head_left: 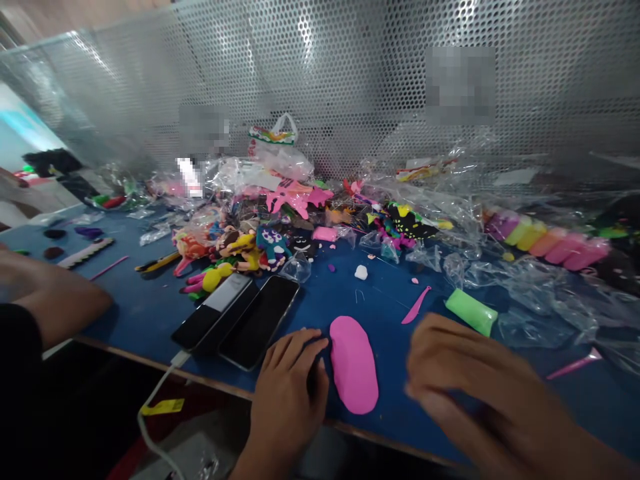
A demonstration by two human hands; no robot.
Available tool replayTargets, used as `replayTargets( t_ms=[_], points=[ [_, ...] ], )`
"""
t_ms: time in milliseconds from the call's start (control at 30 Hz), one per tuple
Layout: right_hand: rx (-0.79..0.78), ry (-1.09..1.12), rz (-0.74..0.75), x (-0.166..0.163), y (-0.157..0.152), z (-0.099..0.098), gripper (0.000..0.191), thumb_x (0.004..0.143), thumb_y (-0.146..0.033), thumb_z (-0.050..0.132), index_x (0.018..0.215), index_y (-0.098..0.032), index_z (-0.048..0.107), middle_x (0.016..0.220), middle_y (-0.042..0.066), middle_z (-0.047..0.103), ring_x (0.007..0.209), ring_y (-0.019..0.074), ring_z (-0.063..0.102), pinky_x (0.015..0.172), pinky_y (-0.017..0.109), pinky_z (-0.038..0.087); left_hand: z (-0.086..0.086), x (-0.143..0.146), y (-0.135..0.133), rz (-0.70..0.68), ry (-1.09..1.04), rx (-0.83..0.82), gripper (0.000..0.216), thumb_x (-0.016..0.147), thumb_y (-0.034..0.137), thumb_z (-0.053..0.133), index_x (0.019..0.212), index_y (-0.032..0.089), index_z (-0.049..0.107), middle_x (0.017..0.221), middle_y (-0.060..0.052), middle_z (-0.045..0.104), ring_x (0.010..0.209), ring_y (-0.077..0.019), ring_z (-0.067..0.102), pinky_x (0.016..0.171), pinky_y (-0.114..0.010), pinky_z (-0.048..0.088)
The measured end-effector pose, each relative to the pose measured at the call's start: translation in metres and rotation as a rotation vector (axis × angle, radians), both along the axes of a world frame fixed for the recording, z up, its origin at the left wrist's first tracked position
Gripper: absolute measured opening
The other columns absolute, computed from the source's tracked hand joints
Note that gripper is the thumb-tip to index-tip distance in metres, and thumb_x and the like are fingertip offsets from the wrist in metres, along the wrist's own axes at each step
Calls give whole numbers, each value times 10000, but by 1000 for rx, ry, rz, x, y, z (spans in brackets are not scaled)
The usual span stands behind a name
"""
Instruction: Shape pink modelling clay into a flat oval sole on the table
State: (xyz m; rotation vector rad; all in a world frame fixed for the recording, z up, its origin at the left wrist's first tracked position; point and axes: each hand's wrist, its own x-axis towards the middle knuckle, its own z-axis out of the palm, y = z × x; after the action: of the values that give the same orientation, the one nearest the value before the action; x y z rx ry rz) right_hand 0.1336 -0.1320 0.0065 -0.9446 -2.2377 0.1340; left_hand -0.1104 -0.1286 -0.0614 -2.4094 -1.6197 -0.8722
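A flat oval slab of pink clay (353,363) lies on the blue table (150,307) near its front edge. My left hand (290,393) rests palm down just left of the slab, its fingers together and its fingertips touching the slab's left edge. My right hand (470,387) hovers to the right of the slab, blurred by motion, its fingers stretched toward it and holding nothing that I can see. A green clay block (471,311) and a small pink plastic knife (416,305) lie just beyond my right hand.
Two dark phones (235,320) lie left of my left hand, one on a white cable (150,407). Clay figures (240,250), wrapped clay sticks (545,241) and crumpled plastic bags (525,280) crowd the back before a perforated metal screen (350,80). Another person's arm (50,300) rests at left.
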Motion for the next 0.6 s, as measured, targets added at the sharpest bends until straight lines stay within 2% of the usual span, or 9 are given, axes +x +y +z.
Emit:
replayTargets(
  t_ms=[100,267,400,600],
  points=[
    [-88,-83,163,-16,37,-1,156,917,-176,469,829,-205,595,779,32,632,743,159,548,679,312,475,3,2,1,5,41,-39,335,845,158,490,1140,238,627,1151,-41,658,1036,-231,586,844,-402,486],
    [-40,-174,164,-30,73,-28,161,907,-150,458,859,-172,611,839,53,633,803,183,527,747,347,459,8,4,0,8,103,-65,401,820,114,484,1148,286,638,1187,-30,636,1044,-248,568,814,-413,474],
    [-25,-115,145,-35,78,-44,184,916,-147,438,851,-167,609,845,57,631,813,182,519,768,352,456,10,5,0,20,101,-73,409,822,131,486,1191,251,616,1195,-56,628,1048,-255,559,835,-425,473],
    [-83,-95,118,-33,73,-53,161,907,-137,462,893,-161,621,888,64,630,857,190,526,810,372,464,9,6,-3,22,74,-126,413,829,119,475,1186,268,620,1219,-44,615,1090,-250,549,899,-445,468]
  ],
)
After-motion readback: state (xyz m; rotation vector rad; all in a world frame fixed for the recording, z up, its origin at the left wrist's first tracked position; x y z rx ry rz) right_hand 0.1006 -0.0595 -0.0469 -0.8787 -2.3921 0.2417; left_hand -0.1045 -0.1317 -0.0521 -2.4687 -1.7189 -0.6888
